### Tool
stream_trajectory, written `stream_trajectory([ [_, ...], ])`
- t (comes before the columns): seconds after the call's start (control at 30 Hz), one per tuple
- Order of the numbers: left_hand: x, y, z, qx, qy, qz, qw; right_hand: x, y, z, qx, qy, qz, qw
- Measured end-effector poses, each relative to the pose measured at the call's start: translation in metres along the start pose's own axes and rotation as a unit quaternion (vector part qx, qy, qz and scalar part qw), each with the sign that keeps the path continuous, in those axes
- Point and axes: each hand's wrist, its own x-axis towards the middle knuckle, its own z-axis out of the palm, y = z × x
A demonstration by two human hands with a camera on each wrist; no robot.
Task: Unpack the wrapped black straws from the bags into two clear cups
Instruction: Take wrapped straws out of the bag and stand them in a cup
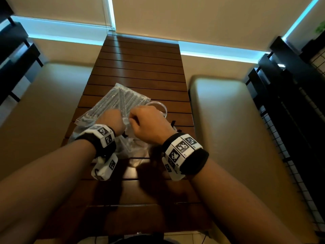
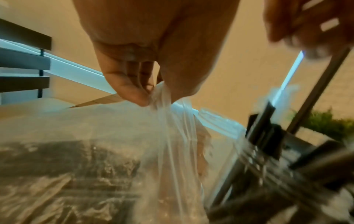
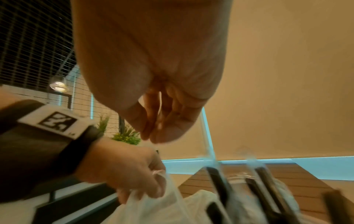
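A slatted wooden bench [image 1: 140,67] carries everything. On it lies a sealed bag of wrapped black straws [image 1: 112,101], flat, beyond the hands. Nearer, a second clear bag [image 2: 172,136] is lifted at its mouth: the left hand [image 1: 112,120] pinches its gathered plastic between thumb and fingertips. The right hand [image 1: 147,122] has its fingertips pinched together just above the left (whether they hold film is unclear). A clear cup [image 1: 161,107] stands just behind it.

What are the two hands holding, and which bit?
The left hand pinches the clear plastic bag at its bunched top edge. What the right hand holds cannot be told.
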Motion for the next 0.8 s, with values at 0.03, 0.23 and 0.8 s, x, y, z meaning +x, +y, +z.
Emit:
stream_trajectory([
  [0.03, 0.002, -0.006, -0.009, -0.016, 0.016, -0.005, 1.000, 0.004, -0.006, 0.003, -0.013, -0.028, 0.005, 1.000],
  [0.23, -0.008, -0.031, -0.046, -0.074, 0.101, 0.044, 0.991, 0.032, -0.025, 0.025, -0.027, -0.126, 0.074, 0.989],
  [0.8, -0.087, -0.083, -0.064, -0.118, 0.129, 0.145, 0.974, 0.070, -0.067, 0.139, -0.259, -0.213, 0.114, 0.935],
])
